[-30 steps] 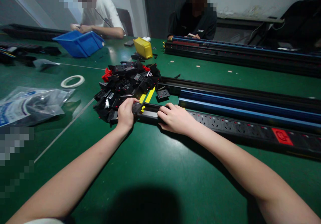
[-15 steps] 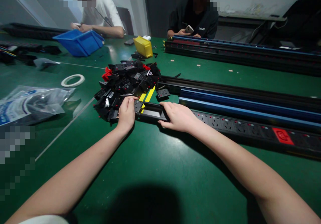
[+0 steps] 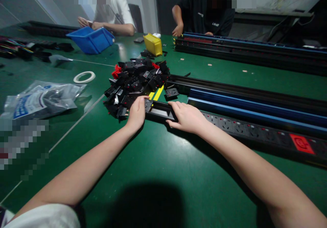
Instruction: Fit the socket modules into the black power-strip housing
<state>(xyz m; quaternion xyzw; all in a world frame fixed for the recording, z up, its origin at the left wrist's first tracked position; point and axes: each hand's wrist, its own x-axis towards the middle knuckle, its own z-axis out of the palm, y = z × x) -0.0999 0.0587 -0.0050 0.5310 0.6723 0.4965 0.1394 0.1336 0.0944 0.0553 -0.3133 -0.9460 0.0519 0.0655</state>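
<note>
A long black power strip [image 3: 245, 132] with a row of sockets and one red socket lies across the table toward the right. My left hand [image 3: 137, 113] is closed round its left end, the thumb on top beside a black socket module [image 3: 148, 104]. Further right, my right hand [image 3: 187, 117] grips the strip with its fingers over the far edge and thumb on the near side. Between both hands an open slot [image 3: 161, 111] shows in the strip. A heap of black socket modules [image 3: 135, 81], a few parts red, lies just beyond my left hand.
A loose socket module [image 3: 171, 92] lies beside yellow tape lines. Blue rails [image 3: 230, 108] lie behind the strip. Further off are a blue bin [image 3: 89, 40], a yellow bin [image 3: 153, 45] and a tape roll [image 3: 84, 77]. A plastic bag [image 3: 46, 98] lies left. Two people sit opposite.
The view has shifted, moving the scene slightly right in the picture. Both my hands keep their hold on the strip. The person in black has raised an arm, and the phone is no longer seen in hand.
</note>
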